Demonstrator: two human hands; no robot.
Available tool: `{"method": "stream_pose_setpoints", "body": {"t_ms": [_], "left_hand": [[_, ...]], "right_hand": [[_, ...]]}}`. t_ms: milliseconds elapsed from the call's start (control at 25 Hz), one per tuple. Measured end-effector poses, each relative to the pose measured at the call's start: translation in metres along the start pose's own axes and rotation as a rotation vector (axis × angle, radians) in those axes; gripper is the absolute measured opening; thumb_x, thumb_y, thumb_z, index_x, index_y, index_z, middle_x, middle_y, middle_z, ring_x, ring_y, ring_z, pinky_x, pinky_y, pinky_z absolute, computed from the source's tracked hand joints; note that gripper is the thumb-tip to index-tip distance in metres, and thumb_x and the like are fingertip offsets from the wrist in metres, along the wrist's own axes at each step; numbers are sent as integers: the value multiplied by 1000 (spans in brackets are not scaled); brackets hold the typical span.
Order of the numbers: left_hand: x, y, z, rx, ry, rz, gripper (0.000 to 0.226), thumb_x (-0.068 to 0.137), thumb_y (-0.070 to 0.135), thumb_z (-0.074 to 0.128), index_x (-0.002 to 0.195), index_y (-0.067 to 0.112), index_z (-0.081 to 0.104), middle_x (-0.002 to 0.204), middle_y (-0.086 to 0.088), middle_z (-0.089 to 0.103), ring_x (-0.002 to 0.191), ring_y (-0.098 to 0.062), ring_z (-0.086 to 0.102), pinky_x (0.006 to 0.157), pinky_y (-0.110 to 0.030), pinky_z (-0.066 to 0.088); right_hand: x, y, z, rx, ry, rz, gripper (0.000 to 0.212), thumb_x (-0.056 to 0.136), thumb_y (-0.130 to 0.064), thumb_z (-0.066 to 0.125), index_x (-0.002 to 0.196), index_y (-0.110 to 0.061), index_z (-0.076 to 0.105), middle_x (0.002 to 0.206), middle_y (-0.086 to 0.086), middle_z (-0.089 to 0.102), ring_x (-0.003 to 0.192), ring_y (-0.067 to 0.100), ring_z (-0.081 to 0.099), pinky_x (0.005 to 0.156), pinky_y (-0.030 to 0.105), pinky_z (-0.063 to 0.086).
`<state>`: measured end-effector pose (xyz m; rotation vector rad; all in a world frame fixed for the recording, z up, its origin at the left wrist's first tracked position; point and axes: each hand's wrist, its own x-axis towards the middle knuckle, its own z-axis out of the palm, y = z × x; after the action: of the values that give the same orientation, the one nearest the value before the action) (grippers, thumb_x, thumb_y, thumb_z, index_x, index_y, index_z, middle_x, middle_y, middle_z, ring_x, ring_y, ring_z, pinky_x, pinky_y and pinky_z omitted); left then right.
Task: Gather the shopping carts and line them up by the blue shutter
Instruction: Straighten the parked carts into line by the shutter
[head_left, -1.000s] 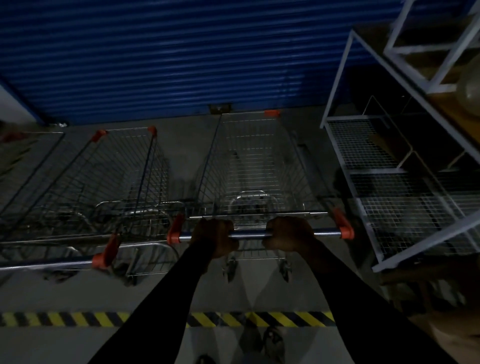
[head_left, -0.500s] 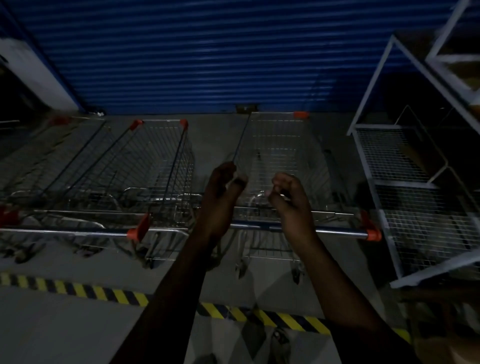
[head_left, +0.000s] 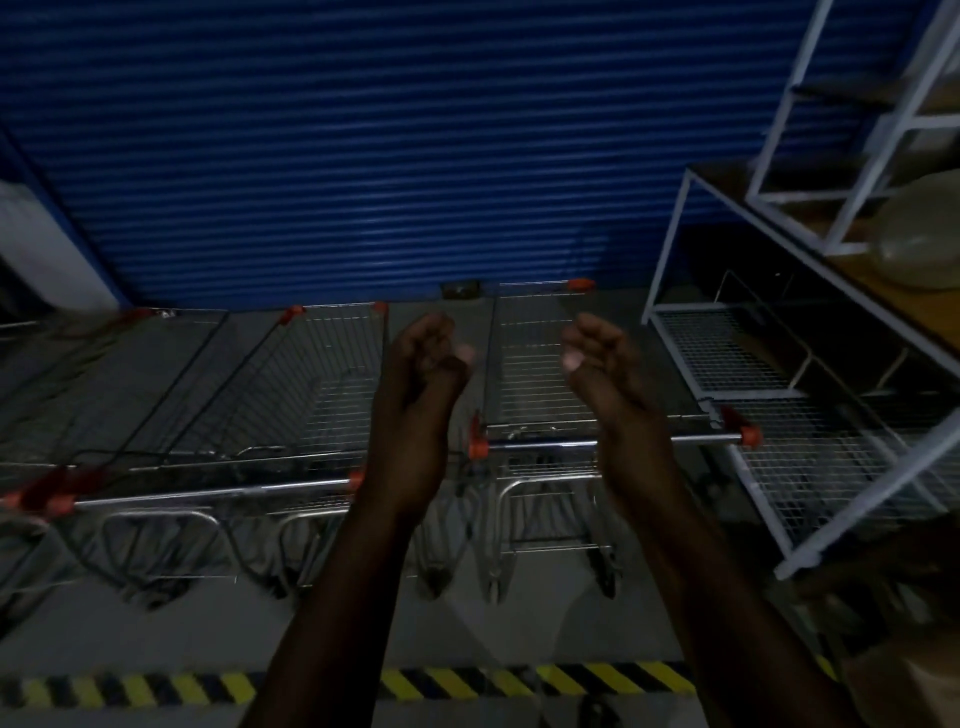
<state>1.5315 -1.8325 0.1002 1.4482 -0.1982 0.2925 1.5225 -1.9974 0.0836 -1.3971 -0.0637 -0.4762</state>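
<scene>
Head view: A person's left hand (head_left: 423, 364) and right hand (head_left: 597, 358) hang raised above a row of shopping carts parked nose-in toward the blue shutter (head_left: 363, 156), fingers loosely curled and each grip holding nothing. The rightmost cart (head_left: 540, 364), its handle bar (head_left: 545, 443) capped in orange, stands beside a white wire rack (head_left: 779, 415) with its front near the foot of the shutter. Just to its left sits a second cart (head_left: 322, 384), set slightly further from the shutter, and more carts (head_left: 104, 374) trail off into the dim left edge, too blurred to count. With neither hand on a handle, this cart appears placed. Whether others remain to be fetched beyond the striped floor tape (head_left: 130, 691) cannot be told from this angle.
</scene>
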Motion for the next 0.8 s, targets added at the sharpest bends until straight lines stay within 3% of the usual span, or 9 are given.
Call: {"method": "stream_pose_setpoints", "body": {"t_ms": [200,400,600,800], "left_hand": [[-51,37,-58,-55,-11,32,53,85,32,59,134,11,56,136,-1,62,124,-7,57,90,-12,45],[-112,79,-97,-82,-17,87,54,86,31,58,134,6,55,134,-2,63,123,-5,58,91,-11,45],[-186,123,-123,-115,23,121,57,83,28,59,135,5,53,130,-3,63,118,-3,60,93,-13,45],[-274,159,-155,-99,1,119,57,83,31,59,136,10,53,135,-2,62,123,-7,59,91,-13,47]], "right_hand": [[-71,-37,41,49,24,-71,45,84,-22,63,127,-12,56,129,10,62,122,17,58,93,21,47],[-144,-79,63,-14,-24,-109,51,84,-28,62,133,-14,54,132,4,60,123,10,56,89,18,48],[-225,-120,77,-20,-67,-151,50,85,-27,61,133,-14,53,135,4,59,126,9,55,99,21,47],[-323,-153,80,23,-58,-138,47,85,-29,61,131,-20,53,137,3,57,125,8,55,94,18,48]]}}
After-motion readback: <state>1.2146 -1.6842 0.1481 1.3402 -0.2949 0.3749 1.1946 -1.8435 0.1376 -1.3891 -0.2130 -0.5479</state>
